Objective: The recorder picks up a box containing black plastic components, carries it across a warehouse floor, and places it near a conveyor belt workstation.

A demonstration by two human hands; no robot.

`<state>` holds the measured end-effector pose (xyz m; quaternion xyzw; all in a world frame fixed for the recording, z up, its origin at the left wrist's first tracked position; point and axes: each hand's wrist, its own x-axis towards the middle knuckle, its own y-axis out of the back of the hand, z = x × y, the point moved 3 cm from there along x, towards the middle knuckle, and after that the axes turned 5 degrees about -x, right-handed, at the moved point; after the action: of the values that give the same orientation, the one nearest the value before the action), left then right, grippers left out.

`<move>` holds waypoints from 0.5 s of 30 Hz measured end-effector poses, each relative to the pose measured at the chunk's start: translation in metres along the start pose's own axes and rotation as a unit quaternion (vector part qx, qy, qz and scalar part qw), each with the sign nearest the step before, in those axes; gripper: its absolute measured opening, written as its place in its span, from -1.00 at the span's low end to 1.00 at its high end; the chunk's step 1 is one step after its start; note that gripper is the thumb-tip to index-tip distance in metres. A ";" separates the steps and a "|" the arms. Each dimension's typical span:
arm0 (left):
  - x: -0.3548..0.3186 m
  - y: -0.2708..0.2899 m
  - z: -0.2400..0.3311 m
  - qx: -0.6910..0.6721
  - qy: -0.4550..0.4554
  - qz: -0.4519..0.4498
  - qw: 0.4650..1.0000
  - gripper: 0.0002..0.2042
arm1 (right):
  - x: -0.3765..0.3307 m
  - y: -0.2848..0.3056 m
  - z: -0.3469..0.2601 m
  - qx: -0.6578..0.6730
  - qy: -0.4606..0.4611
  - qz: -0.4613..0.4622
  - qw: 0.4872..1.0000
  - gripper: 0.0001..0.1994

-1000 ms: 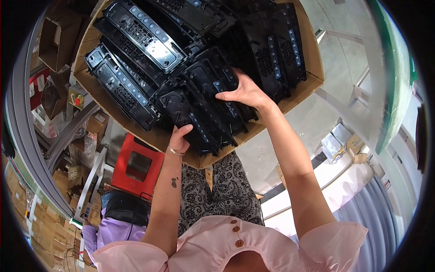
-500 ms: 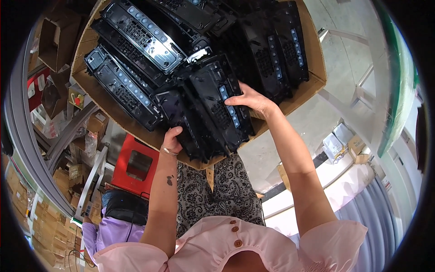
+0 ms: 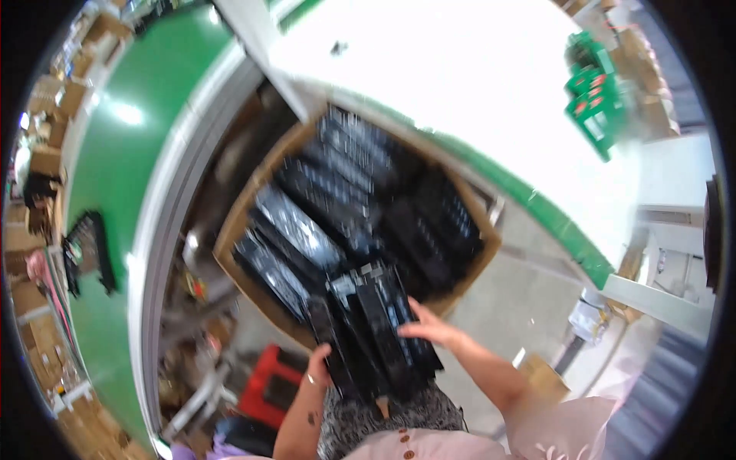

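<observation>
A bunch of several black plastic panels is gripped between my two hands, over the near edge of a cardboard box. My left hand presses on the bunch's left side, its thumb up and its other fingers hidden. At the right side, my right hand closes on the outer panel with the thumb across its face. More black panels fill the box, lying slanted side by side. Motion blurs their details.
A white worktop with a green edge lies beyond the box, with green pieces on its right. At left, a green surface bears one black panel. A red stool stands low left, near my left forearm.
The held panels have come up and back toward my body, out over the box's near edge. My view has shifted, so the worktop and green surface now show.
</observation>
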<state>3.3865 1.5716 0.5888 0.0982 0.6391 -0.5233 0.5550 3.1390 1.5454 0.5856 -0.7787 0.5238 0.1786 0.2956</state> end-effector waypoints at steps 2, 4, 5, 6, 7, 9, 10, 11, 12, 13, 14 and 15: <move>-0.008 -0.028 0.009 -0.017 0.076 -0.043 0.996 -0.51 | -0.033 -0.001 -0.044 0.052 -0.027 0.012 0.998 -0.15; -0.032 -0.089 0.044 0.024 0.062 -0.092 0.994 -0.52 | -0.056 -0.007 -0.097 0.074 0.016 0.060 0.995 -0.21; -0.048 -0.125 0.071 0.054 0.039 -0.126 0.990 -0.54 | -0.062 -0.012 -0.132 0.096 0.049 0.088 0.990 -0.27; -0.058 -0.151 0.099 0.112 0.035 -0.128 0.985 -0.55 | -0.069 -0.018 -0.164 0.098 0.096 0.128 0.982 -0.33; -0.060 -0.179 0.126 0.167 0.037 -0.134 0.976 -0.56 | -0.072 -0.017 -0.191 0.106 0.122 0.141 0.977 -0.36; -0.062 -0.262 0.174 0.156 0.065 -0.148 0.974 -0.65 | -0.061 -0.003 -0.235 0.123 0.184 0.178 0.959 -0.40; -0.051 -0.293 0.200 0.193 0.082 -0.162 0.964 -0.67 | -0.050 0.006 -0.255 0.131 0.221 0.204 0.945 -0.41; -0.047 -0.336 0.223 0.234 0.063 -0.169 0.955 -0.68 | -0.037 0.020 -0.278 0.152 0.251 0.209 0.933 -0.45; -0.037 -0.375 0.241 0.269 0.058 -0.212 0.938 -0.69 | -0.037 0.028 -0.309 0.185 0.206 0.221 0.935 -0.53; -0.019 -0.407 0.259 0.319 0.050 -0.221 0.920 -0.68 | -0.022 0.046 -0.329 0.194 0.273 0.199 0.921 -0.59; -0.009 -0.441 0.267 0.351 0.058 -0.236 0.904 -0.67 | -0.011 0.065 -0.346 0.205 0.272 0.214 0.916 -0.62; 0.008 -0.464 0.280 0.376 0.082 -0.265 0.884 -0.67 | -0.001 0.078 -0.363 0.225 0.298 0.189 0.908 -0.63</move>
<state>3.2255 1.1497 0.8883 0.1691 0.4395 -0.8422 0.2625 3.0555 1.2897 0.8412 -0.5953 0.7509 -0.1315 0.2539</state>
